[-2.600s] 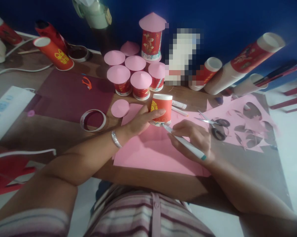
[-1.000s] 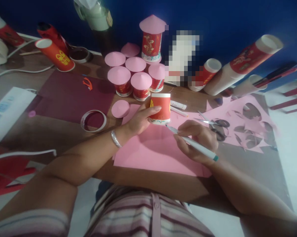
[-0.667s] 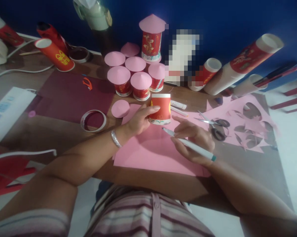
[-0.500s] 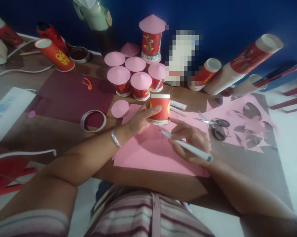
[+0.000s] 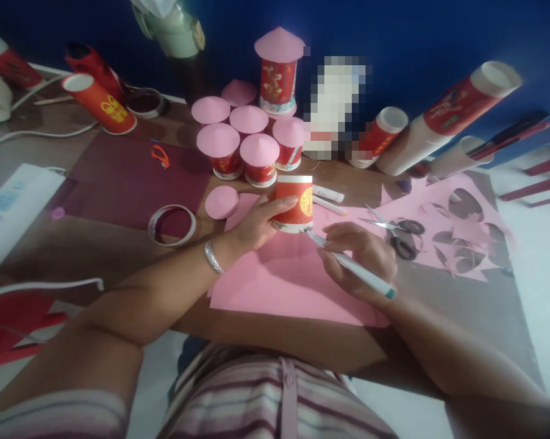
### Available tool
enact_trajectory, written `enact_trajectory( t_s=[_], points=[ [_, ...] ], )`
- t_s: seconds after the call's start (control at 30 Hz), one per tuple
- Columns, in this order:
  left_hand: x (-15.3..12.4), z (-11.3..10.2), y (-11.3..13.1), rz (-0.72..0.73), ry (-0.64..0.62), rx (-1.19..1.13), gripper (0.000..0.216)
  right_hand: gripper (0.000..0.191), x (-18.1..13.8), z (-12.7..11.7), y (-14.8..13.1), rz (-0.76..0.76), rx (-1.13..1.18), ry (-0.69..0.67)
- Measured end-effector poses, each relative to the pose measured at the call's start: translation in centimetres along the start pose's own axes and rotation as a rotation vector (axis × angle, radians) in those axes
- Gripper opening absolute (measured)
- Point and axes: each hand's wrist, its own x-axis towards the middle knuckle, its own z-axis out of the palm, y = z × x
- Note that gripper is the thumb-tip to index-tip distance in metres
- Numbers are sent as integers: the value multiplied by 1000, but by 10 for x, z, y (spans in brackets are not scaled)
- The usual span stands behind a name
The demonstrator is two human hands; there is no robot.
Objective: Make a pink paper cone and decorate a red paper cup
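Note:
My left hand (image 5: 262,221) is wrapped round a short red paper tube (image 5: 294,201) with white bands at top and bottom and a yellow round print facing right. It holds the tube upright above pink paper sheets (image 5: 266,280). Between the fingers and thumb of my right hand (image 5: 360,256) is a white marker pen (image 5: 364,275) with a green end. The pen's tip meets or nearly meets the tube's lower white band; I cannot tell whether they touch. A pink paper cone (image 5: 222,202) lies left of my left hand.
Several red tubes with pink cone roofs (image 5: 259,150) stand behind the tube. Scissors (image 5: 400,227) and cut pink scraps (image 5: 462,228) lie to the right. A cardboard ring (image 5: 172,225) and orange-handled snips (image 5: 160,156) are at left. Tall tubes (image 5: 453,116) stand at back right.
The red tube has turned, bringing its yellow print further to the front. My right hand has raised the pen's tip up to the tube's lower edge.

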Motion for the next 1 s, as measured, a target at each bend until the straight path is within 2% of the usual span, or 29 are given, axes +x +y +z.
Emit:
enact_trajectory(
  t_s=[0.5,0.67,1.0],
  points=[
    [0,-2,0,-1,-24,-35,31,18,2,0,-2,8,-41,-23],
    [0,0,1,-14,10,-1,32,19,2,0,-2,3,-20,-24],
    [0,-1,0,-14,-42,-28,31,17,3,2,-1,12,-23,-35]
  ],
)
